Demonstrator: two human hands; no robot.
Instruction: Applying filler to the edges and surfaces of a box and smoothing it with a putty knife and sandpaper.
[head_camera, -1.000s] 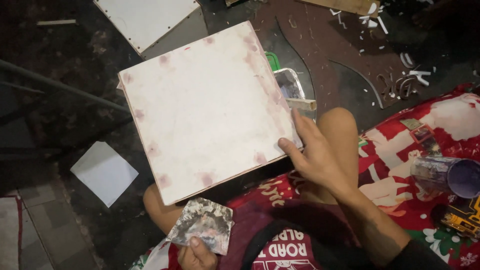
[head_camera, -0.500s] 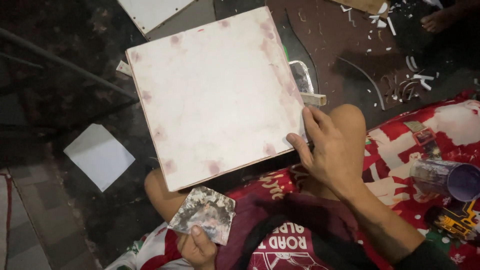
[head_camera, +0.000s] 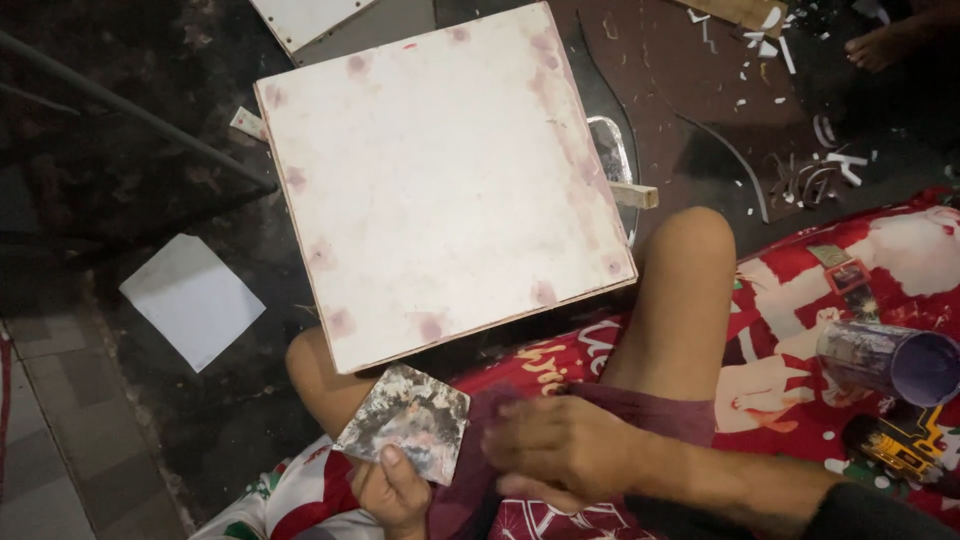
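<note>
— White board (head_camera: 440, 185), pink blotches along its edges, lying flat across the knees; that's what fills my head view. Where are the hands?

— Low in the frame, both off the board. Left hand (head_camera: 395, 490) is at the bottom edge, fingers curled shut around one corner of a scrap (head_camera: 408, 420), thumb on top. The scrap is a stiff, roughly square piece, mottled grey and brown, tilted up, its top corner just under the board's near edge.

— And the right?

— Right hand (head_camera: 565, 450) is just beside the scrap, over the maroon shorts (head_camera: 640, 415). It's blurred. Fingers look loosely bent and I see nothing in them, but I cannot tell how far they are open.

— What's around?

— I see a red printed cloth (head_camera: 800, 300) under the right leg, with a purple cup (head_camera: 890, 360) lying on its side and a yellow-and-black tool (head_camera: 905, 445) just below it. A small wood block (head_camera: 635, 195) pokes out from behind the board's right edge. A white sheet (head_camera: 190, 300) lies on the dark floor to the left, well apart from the board. White scraps (head_camera: 800, 180) are scattered at top right, and another person's bare foot (head_camera: 880, 45) shows in the corner.
</note>
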